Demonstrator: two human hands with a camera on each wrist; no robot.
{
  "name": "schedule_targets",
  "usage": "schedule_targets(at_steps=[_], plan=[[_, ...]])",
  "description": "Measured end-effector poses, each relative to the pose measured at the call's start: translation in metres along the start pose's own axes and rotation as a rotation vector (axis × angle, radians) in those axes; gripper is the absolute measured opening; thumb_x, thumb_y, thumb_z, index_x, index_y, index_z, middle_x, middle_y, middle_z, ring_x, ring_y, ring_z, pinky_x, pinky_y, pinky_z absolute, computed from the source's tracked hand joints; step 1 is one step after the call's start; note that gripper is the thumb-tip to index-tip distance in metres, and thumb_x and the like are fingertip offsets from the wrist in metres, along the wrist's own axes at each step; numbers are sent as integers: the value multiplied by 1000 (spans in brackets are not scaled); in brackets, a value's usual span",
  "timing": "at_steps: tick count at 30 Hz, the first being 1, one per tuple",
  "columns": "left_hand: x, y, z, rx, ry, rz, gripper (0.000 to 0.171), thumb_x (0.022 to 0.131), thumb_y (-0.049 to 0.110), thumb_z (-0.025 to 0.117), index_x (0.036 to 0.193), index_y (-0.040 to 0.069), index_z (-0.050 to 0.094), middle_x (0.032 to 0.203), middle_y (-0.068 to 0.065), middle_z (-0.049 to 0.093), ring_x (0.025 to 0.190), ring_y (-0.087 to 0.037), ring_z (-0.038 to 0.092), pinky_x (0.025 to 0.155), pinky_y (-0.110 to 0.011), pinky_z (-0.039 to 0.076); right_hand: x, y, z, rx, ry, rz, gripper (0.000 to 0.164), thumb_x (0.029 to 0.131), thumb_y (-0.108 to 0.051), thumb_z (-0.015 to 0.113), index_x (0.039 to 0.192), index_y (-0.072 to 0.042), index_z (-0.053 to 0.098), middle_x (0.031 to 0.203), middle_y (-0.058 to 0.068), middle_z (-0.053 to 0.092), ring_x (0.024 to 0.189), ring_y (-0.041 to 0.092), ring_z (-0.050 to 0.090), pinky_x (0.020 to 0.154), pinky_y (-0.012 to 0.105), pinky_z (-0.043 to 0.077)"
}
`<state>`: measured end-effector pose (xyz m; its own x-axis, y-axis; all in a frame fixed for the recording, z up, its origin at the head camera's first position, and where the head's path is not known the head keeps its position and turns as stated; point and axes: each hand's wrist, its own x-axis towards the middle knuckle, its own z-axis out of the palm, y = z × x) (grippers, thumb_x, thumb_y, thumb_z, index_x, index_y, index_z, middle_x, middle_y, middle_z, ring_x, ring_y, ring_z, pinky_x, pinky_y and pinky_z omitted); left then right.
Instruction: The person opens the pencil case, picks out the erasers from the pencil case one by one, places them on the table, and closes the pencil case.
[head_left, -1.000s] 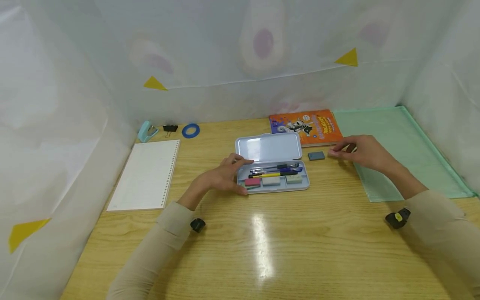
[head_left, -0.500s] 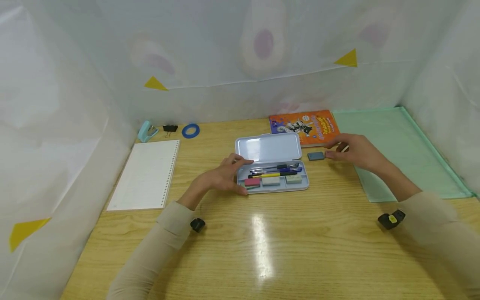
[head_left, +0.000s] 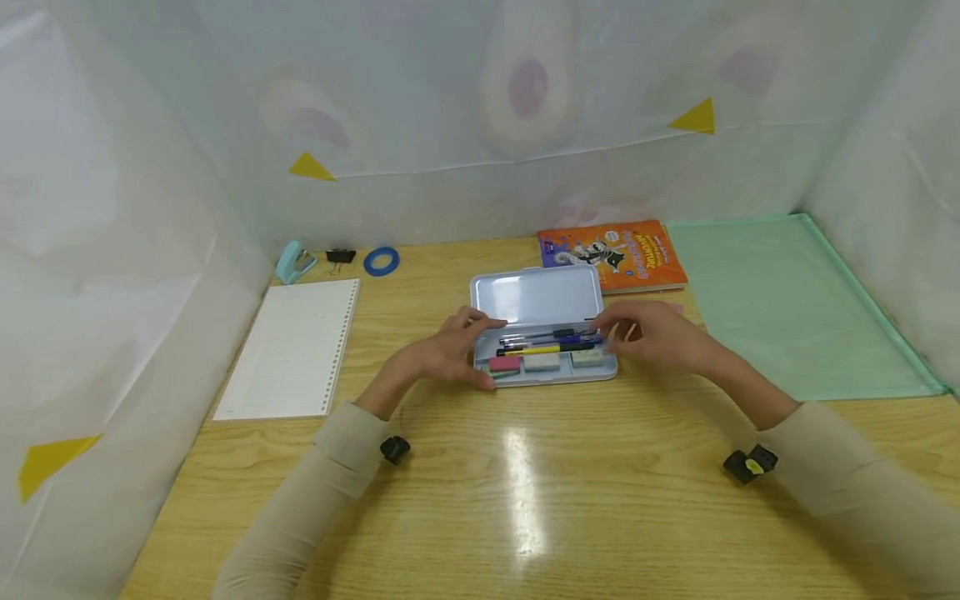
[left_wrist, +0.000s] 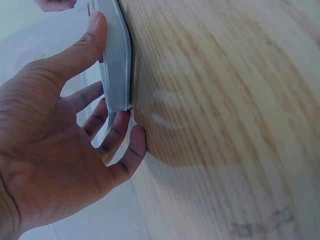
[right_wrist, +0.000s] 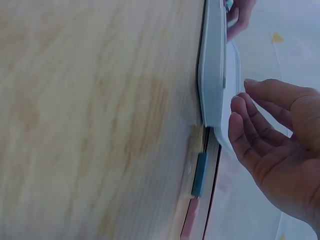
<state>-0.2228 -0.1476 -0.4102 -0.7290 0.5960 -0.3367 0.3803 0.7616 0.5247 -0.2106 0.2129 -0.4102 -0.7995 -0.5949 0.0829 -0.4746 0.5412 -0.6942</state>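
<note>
A pale blue pencil case (head_left: pixel 555 382) lies open on the wooden table, its lid (head_left: pixel 536 297) folded back. My left hand (head_left: pixel 452 354) holds its left end, thumb at the front edge and fingers behind. Several pens, among them a yellow marker (head_left: pixel 543 351), fill the long compartment; a red eraser (head_left: pixel 505 364) and pale erasers (head_left: pixel 542 362) sit in the front ones. Over the right end hovers my right hand (head_left: pixel 656 335), fingers loosely bent with nothing between them. The right wrist view shows a dark blue eraser (right_wrist: pixel 199 174) and a pink eraser (right_wrist: pixel 189 219) on the table beyond the case.
An orange book (head_left: pixel 645 258) lies behind the case, with a green transparent folder (head_left: pixel 810 308) to the right. At left are a sheet of punched paper (head_left: pixel 292 350), a stapler (head_left: pixel 292 263), a black binder clip (head_left: pixel 341 257) and a blue tape roll (head_left: pixel 381 262).
My right hand set the pink eraser down beside the blue one, let go, and moved left to the case's right end. My left hand has stayed put.
</note>
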Motion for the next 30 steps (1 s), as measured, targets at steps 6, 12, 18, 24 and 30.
schedule_targets(at_steps=[6, 12, 18, 24, 30], plan=[[0, 0, -1, 2, -1, 1, 94, 87, 39, 85, 164, 24, 32, 160, -11, 22, 141, -33, 28, 119, -51, 32, 2, -7, 12, -20, -39, -36, 27, 91, 4, 75, 115, -6, 73, 112, 6, 73, 92, 18, 65, 80, 37, 58], [1, 0, 0, -1, -4, -5, 94, 87, 39, 85, 164, 24, 32, 160, -10, 21, 142, -33, 27, 119, -51, 32, 3, -8, 17, 16, -67, -5, 27, 90, 5, 75, 113, -9, 75, 115, 5, 70, 89, 17, 64, 79, 35, 56], [0, 0, -1, -7, -6, -5, 94, 87, 39, 85, 164, 24, 32, 160, -10, 21, 142, -33, 28, 119, -51, 31, 3, -8, 21, 0, -58, 1, 26, 91, 5, 75, 113, -9, 74, 113, 5, 69, 87, 16, 62, 79, 34, 55], [0, 1, -1, -7, -4, 1, 94, 87, 39, 85, 164, 23, 32, 160, -11, 22, 141, -33, 28, 119, -52, 31, 3, -8, 21, -6, -38, 0, 27, 90, 5, 74, 114, -9, 73, 109, 5, 68, 87, 17, 61, 77, 34, 55], [0, 1, -1, -13, -5, -9, 94, 87, 39, 85, 164, 23, 32, 161, -11, 22, 142, -33, 28, 119, -52, 31, -2, -8, 13, -18, -6, 53, 28, 91, 4, 74, 115, -12, 73, 112, 1, 71, 92, 18, 62, 80, 34, 54]])
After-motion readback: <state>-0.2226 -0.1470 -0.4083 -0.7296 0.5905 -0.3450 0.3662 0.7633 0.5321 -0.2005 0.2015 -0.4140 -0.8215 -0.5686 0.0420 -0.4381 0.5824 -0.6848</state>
